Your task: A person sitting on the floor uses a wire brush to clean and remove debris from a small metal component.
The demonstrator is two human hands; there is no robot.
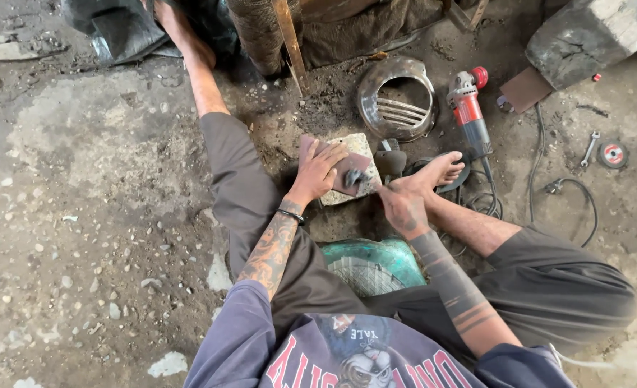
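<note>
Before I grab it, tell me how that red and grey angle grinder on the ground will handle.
The angle grinder looks rigid and probably heavy for its size, given its metal head. Its rounded body lies flat on the ground, so it may roll slightly if nudged. The cord trailing from it would likely drag or snag.

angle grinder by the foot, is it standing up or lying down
Lying down. The red and grey angle grinder rests on its side on the dirty floor, cord trailing away, apart from both hands.
</note>
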